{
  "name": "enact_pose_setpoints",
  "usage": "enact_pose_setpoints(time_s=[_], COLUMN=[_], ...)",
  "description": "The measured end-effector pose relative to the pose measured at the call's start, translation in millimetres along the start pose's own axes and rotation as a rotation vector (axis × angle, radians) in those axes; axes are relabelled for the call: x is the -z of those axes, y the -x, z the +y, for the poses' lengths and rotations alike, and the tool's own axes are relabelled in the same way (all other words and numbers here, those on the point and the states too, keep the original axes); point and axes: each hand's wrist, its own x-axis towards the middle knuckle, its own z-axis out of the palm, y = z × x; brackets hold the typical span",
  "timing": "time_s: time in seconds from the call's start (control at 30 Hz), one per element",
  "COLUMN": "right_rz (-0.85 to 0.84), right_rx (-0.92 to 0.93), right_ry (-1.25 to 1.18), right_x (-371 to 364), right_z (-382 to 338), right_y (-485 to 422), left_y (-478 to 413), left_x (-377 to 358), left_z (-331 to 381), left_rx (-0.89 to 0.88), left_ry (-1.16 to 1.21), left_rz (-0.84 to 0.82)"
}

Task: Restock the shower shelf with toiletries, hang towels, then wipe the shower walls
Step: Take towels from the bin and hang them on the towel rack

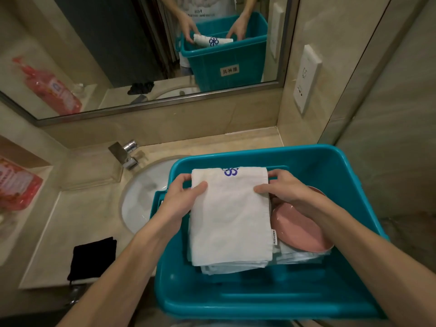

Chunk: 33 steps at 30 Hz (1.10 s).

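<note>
Though apart, 2 hands point(181, 199) point(284, 188) round towel point(228, 218)

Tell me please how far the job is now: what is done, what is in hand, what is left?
Done: nothing that shows; the shower is out of view. In hand: the left hand and right hand grip a folded white towel over the teal bin. Left: more folded cloths and a pink dish lie in the bin, so hanging, restocking and wiping seem to remain.

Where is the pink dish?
In the head view, the pink dish lies inside the teal bin, on the right side, touching the folded white towel.
</note>
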Motion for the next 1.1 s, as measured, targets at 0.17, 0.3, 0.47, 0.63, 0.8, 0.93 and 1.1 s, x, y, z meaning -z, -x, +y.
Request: enact_pose_setpoints(time_s=[0.17,0.3,0.47,0.63,0.8,0.93,1.1], right_rz=[0.046,0.175,0.425,0.758,1.069,1.304,1.571], right_rx=[0.080,0.152,0.314,0.459,0.603,0.669,0.654], right_ry=[-0.116,-0.226,-0.266,-0.294,-0.322,-0.280,-0.237], right_x=[1,-5,-38,-75,-101,-108,-125], right_z=[-16,-29,-41,-57,-84,-96,-77], right_y=[27,55,93,157,253,343,453], left_y=[2,-1,-3,12,55,113,201], left_x=[16,32,50,65,56,34,-3], left_z=[16,30,45,70,109,143,149], left_rx=[-0.021,-0.033,-0.122,-0.239,-0.433,-0.591,-0.684], left_ry=[0.005,0.012,0.075,0.143,0.136,0.131,0.125], left_rz=[-0.110,-0.211,-0.314,-0.515,-0.690,-0.868,-1.186])
